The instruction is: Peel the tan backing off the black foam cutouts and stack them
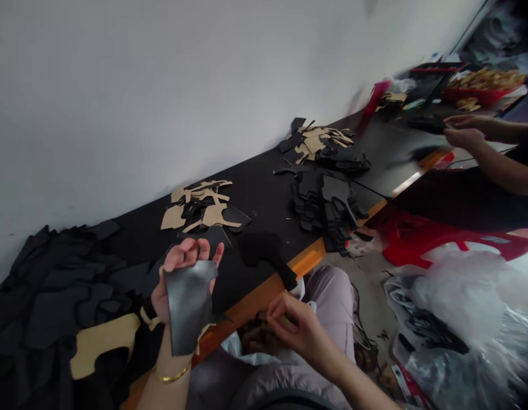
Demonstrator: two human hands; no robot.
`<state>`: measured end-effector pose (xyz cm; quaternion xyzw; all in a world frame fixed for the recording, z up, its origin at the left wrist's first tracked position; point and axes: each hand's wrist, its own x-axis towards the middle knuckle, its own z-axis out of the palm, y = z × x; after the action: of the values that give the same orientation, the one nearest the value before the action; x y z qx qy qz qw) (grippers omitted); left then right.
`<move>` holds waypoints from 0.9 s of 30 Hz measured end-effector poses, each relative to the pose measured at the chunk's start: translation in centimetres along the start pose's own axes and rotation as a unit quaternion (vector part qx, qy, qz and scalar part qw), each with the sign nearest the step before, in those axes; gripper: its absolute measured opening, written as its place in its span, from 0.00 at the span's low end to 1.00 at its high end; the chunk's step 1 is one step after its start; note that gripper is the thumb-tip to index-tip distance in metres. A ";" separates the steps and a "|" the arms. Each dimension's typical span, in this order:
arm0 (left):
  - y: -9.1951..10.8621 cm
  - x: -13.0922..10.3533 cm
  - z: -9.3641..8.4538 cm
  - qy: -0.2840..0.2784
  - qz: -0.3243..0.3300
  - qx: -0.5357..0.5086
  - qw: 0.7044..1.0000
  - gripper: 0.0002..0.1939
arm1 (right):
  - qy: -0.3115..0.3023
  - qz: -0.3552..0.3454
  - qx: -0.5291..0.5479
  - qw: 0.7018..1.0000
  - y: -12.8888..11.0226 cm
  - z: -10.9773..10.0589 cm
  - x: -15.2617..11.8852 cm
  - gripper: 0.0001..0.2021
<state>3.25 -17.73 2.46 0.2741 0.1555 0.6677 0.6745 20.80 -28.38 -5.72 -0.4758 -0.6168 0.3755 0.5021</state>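
Observation:
Palm up, my left hand (178,257) holds a smooth black leather-like cut piece (190,307), its fingers curled behind and over the top edge. A small pale strip (204,333) shows at the piece's lower right corner; whether it is attached, I cannot tell. My right hand (298,326) is closed in a pinch above my lap, apart from the piece. Whatever its fingertips hold, if anything, is too small to make out. Just beyond it, a black shaped piece (266,253) lies across the table's edge.
Dark cut pieces (62,285) are heaped at the left of the black table (259,182). Beige-backed scraps (204,205) lie near the wall, with neat black stacks (323,199) farther right. A co-worker's hands (469,131) are at the far right. Plastic bags (464,302) cover the floor.

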 end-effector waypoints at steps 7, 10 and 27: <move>-0.3 0.5 -0.1 0.003 0.004 -0.006 1.000 0.08 | -0.096 0.155 -0.225 0.957 6.1 -1.4 -3.4 0.14; -1.1 0.5 0.0 0.012 0.013 -0.013 1.000 0.08 | -0.080 0.041 -0.172 0.981 2.5 -0.6 -2.2 0.17; -2.6 -0.3 0.8 0.023 0.032 0.014 0.999 0.07 | 0.065 -0.085 -0.003 0.994 -4.1 3.7 3.2 0.10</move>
<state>5.85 -18.05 1.58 0.2727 0.1713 0.6925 0.6455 16.20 -26.30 -1.77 -0.4467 -0.6222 0.2976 0.5698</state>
